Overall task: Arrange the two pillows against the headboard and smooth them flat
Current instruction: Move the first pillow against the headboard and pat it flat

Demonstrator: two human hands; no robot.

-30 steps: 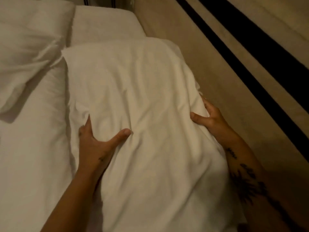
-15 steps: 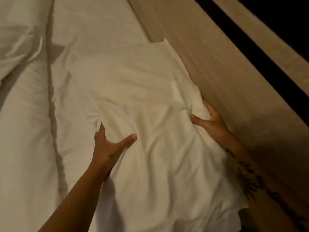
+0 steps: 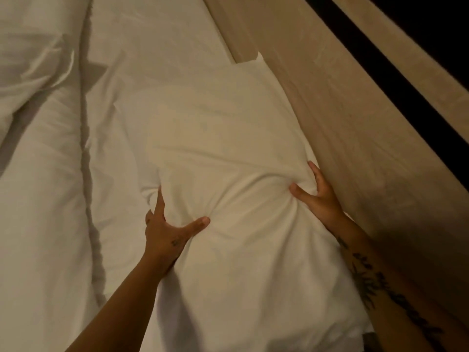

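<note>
Both forearms reach in from the near edge. The left hand [image 3: 168, 229] clutches the pillow [image 3: 228, 153] at its left side, thumb splayed on top, fingers dug under. The right hand [image 3: 318, 196] pinches bunched fabric beside the headboard [image 3: 342, 123]. This looks like placing pillow 1; next, let go and press it flat. It lies along the headboard; another pillow [image 3: 30, 72] sits far left.
</note>
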